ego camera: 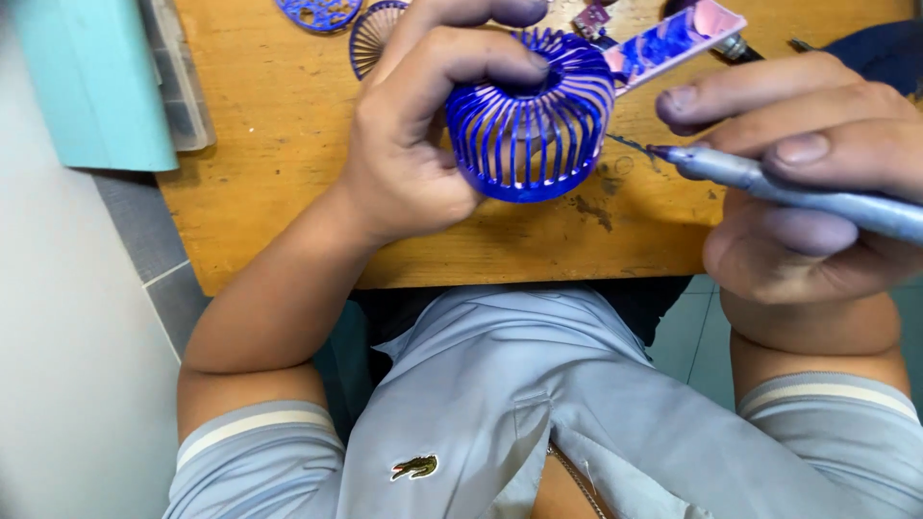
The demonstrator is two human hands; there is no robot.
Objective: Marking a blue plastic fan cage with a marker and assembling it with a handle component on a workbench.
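My left hand [413, 125] grips a round blue slatted plastic cage [534, 120], thumb on its top rim, holding it just above the wooden table [279, 144]. My right hand [817, 192] holds a grey pen-shaped tool [798, 192] like a pencil. The tool's thin pointed tip [630, 146] sits right beside the cage's right side, at the slats.
Two flat blue grille discs [370, 29] lie at the table's far edge. A pink and blue flat piece [678, 38] rests behind the cage. A teal box [96, 77] with a clear tray stands at the left. Grey floor tiles show below the table's near edge.
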